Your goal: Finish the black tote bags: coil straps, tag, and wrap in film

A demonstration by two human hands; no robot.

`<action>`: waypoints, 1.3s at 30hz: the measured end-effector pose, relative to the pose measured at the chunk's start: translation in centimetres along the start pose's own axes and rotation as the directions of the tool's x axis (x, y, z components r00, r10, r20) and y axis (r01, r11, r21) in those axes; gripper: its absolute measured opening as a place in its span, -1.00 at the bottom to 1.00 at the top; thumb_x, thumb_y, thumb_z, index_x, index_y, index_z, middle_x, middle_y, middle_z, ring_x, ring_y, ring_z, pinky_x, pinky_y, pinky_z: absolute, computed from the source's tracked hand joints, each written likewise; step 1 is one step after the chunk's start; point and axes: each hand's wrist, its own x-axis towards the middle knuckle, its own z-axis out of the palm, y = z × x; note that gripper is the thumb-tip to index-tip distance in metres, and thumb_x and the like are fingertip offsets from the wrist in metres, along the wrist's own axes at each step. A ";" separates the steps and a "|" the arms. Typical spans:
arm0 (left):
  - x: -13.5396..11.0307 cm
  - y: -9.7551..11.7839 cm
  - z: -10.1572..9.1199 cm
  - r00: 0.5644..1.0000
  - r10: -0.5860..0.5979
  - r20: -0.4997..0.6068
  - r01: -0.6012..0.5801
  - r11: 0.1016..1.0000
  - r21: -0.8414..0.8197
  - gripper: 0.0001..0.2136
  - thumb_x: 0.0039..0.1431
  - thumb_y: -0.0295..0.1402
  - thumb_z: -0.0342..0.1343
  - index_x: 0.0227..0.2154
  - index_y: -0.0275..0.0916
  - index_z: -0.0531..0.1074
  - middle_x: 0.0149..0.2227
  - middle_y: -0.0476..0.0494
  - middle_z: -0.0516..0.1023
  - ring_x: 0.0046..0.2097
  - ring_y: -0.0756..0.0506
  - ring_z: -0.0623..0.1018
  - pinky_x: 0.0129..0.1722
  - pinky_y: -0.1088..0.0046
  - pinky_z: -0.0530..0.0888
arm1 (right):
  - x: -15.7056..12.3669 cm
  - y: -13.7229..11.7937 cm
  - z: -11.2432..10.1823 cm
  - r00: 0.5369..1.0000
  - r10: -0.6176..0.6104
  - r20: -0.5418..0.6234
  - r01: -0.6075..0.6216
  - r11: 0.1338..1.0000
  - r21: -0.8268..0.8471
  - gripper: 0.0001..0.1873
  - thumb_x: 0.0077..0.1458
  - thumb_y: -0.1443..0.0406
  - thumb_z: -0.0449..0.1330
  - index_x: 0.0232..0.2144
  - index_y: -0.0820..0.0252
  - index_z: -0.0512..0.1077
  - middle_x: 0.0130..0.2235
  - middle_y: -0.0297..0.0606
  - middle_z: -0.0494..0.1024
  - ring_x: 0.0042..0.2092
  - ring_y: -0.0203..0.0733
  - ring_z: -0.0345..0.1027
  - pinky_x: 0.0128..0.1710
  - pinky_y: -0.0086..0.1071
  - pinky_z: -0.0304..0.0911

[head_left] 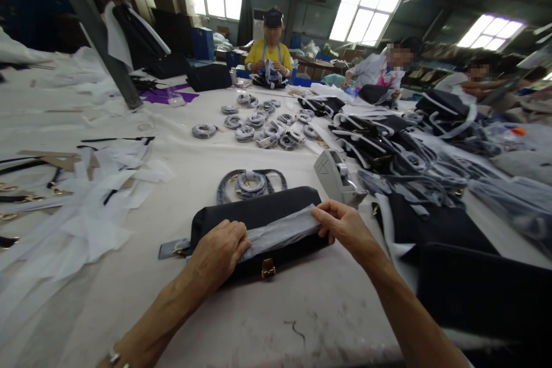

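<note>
A black handbag (259,213) with a gold clasp (268,268) lies flat on the white table (267,316) in front of me. A strip of translucent grey wrapping film (280,233) lies across its flap. My left hand (219,253) is closed on the strip's left end, pressing it to the bag. My right hand (340,223) pinches the strip's right end at the bag's right edge. A coiled grey strap (251,183) lies just behind the bag.
A grey tape dispenser (336,177) stands right of the bag. Several coiled straps (263,123) lie mid-table. Black bags (371,138) pile at right, another black bag (474,293) near my right arm. White paper scraps (86,224) cover the left. Three people work at the far end.
</note>
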 end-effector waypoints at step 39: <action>1.1 6.8 1.9 0.945 0.289 -0.151 -0.258 0.946 0.199 -0.73 0.31 -0.38 -0.03 0.03 -0.27 0.36 0.04 -0.27 0.49 0.07 -0.20 0.45 0.08 0.21 0.34 | 1.0 4.5 0.0 0.894 -0.438 -0.090 0.341 0.798 -0.497 -0.78 0.10 0.21 0.18 -0.55 0.10 0.30 -0.50 -0.37 0.35 -0.40 -0.21 0.25 -0.38 -0.36 0.13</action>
